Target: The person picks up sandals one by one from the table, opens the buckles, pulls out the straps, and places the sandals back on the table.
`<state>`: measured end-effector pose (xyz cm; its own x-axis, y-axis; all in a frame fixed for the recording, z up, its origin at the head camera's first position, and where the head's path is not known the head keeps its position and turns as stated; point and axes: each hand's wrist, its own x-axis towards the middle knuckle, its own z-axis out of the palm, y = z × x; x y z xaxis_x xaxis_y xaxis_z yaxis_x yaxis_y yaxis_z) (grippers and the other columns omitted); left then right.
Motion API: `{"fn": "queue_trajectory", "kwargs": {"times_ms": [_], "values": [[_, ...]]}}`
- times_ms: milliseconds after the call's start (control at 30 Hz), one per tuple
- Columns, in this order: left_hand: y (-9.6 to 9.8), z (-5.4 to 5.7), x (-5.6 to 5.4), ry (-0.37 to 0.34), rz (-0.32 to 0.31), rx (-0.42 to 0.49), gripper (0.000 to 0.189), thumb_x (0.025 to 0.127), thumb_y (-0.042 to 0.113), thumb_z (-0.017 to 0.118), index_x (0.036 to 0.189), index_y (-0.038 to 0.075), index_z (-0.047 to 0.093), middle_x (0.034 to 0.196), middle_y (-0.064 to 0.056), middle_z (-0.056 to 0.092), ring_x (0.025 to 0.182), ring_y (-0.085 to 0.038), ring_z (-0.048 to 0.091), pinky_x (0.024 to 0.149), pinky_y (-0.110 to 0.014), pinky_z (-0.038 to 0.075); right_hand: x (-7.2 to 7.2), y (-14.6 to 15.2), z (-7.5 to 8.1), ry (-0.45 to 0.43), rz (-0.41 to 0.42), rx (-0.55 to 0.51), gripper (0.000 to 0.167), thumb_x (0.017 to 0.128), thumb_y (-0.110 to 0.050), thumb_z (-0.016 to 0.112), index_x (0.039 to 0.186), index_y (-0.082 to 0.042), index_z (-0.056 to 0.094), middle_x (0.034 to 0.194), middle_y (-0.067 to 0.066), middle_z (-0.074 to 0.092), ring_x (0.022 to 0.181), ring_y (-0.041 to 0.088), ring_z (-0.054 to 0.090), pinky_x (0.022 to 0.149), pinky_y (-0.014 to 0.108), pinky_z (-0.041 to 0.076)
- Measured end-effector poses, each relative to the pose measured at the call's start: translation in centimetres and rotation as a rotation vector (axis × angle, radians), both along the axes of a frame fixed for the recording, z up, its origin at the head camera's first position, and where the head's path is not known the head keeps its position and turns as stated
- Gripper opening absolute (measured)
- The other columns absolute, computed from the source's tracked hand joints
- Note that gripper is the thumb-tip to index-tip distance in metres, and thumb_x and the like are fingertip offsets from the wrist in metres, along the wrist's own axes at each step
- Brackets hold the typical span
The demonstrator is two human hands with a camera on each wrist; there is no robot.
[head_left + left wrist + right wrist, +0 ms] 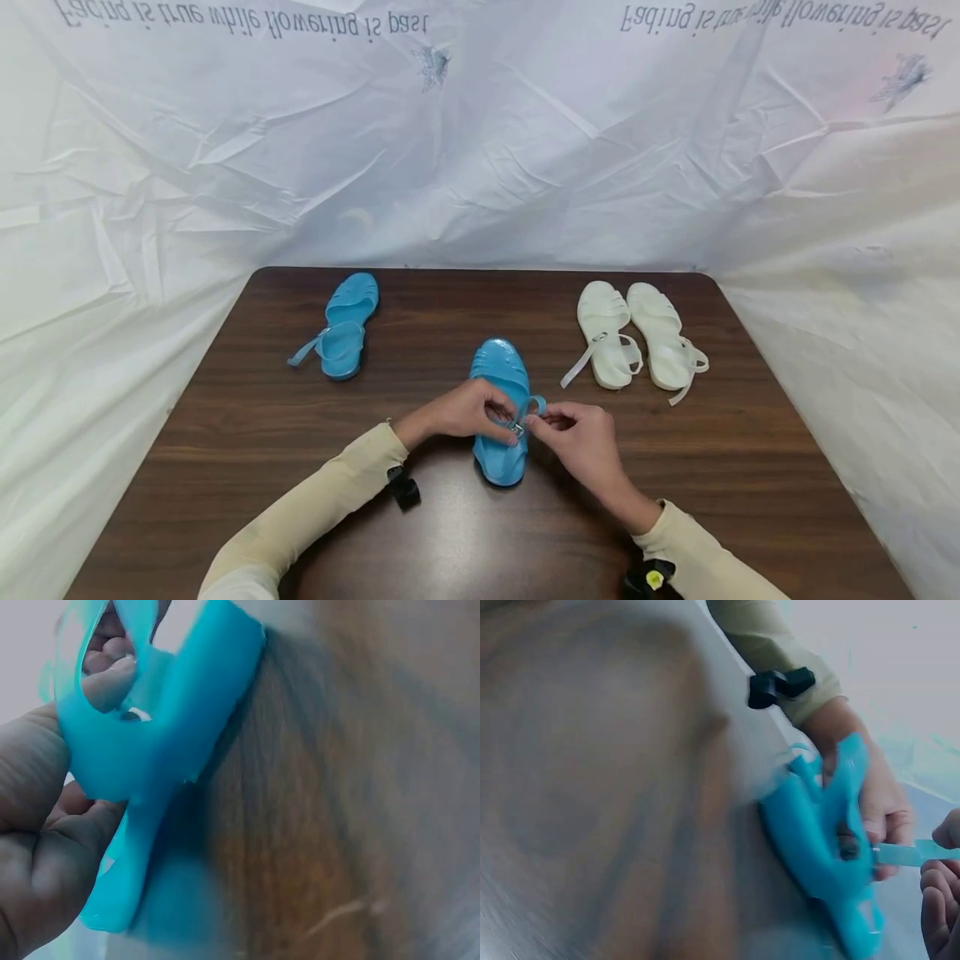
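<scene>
A blue jelly sandal point(498, 364) lies toe away from me at the middle of the table. My left hand point(474, 410) is over its ankle part, thumb and fingers pinching the strap at the small metal buckle point(517, 430). On the sandal's right side, my right hand point(583, 435) pinches the strap's free end between thumb and finger. The right wrist view shows that strap point(901, 855) stretched between the buckle and my right fingers. In the left wrist view the sandal point(202, 690) hides part of my left fingers.
Another blue sandal point(352, 300) lies at the back left of the brown wooden table point(300, 467), its strap loose. At the back right lie two white sandals, one point(603, 312) beside the other point(656, 321). White sheeting point(480, 167) hangs behind the table.
</scene>
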<state>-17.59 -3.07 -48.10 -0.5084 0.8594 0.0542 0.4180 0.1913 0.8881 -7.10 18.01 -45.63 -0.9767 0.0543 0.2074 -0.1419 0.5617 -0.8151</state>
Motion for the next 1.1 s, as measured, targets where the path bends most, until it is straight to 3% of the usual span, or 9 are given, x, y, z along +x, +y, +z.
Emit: {"fn": "queue_trajectory", "kwargs": {"times_ms": [133,400,667,800,933,1100], "values": [[-0.1,0.0,-0.1,-0.029,0.015,-0.006,0.025,0.087,0.022,0.085,0.107,0.010,0.078,0.100,0.008,0.076,0.093,-0.006,0.070,0.083,-0.027,0.058,0.2,0.8,0.7,0.019,0.004,0.037,0.011,0.082,-0.020,0.088,0.081,-0.013,0.079,0.070,-0.006,0.070,0.060,0.007,0.063,0.054,0.025,0.054],[-0.2,0.2,-0.2,-0.080,-0.003,-0.003,0.026,0.090,0.020,0.081,0.112,0.007,0.076,0.105,0.004,0.076,0.100,-0.007,0.070,0.089,-0.027,0.057,1.7,2.5,0.1,-0.203,0.105,0.144,0.014,0.084,-0.017,0.084,0.075,-0.015,0.073,0.068,-0.009,0.066,0.062,0.005,0.061,0.058,0.022,0.052],[-0.8,0.7,-0.4,-0.098,0.005,0.004,0.025,0.097,0.018,0.072,0.118,0.003,0.073,0.108,0.001,0.075,0.101,-0.009,0.070,0.089,-0.028,0.057,2.3,4.1,-0.4,-0.331,0.171,0.216,0.016,0.086,-0.026,0.080,0.078,-0.016,0.071,0.069,-0.008,0.064,0.061,0.007,0.059,0.056,0.023,0.049],[-1.4,1.0,-0.4,-0.054,0.023,-0.011,0.026,0.099,0.019,0.069,0.121,0.004,0.073,0.112,0.000,0.074,0.101,-0.007,0.070,0.088,-0.027,0.057,1.6,4.0,-0.2,-0.298,0.152,0.245,0.020,0.089,-0.035,0.080,0.090,-0.016,0.076,0.077,-0.009,0.067,0.069,0.006,0.061,0.062,0.025,0.051],[-1.7,0.9,-0.5,0.007,0.017,-0.025,0.027,0.101,0.021,0.068,0.122,0.005,0.072,0.112,0.000,0.074,0.100,-0.006,0.070,0.087,-0.027,0.058,0.4,2.8,0.2,-0.239,0.127,0.262,0.033,0.089,-0.044,0.079,0.105,-0.015,0.078,0.089,-0.009,0.072,0.079,0.004,0.064,0.070,0.028,0.054],[-1.9,0.8,-0.5,0.046,0.020,-0.038,0.026,0.101,0.023,0.068,0.121,0.007,0.073,0.110,0.003,0.074,0.096,-0.006,0.069,0.085,-0.027,0.058,-0.7,0.9,0.3,-0.198,0.136,0.238,0.040,0.086,-0.049,0.080,0.107,-0.015,0.078,0.093,-0.007,0.073,0.082,0.005,0.064,0.073,0.030,0.056]]}}
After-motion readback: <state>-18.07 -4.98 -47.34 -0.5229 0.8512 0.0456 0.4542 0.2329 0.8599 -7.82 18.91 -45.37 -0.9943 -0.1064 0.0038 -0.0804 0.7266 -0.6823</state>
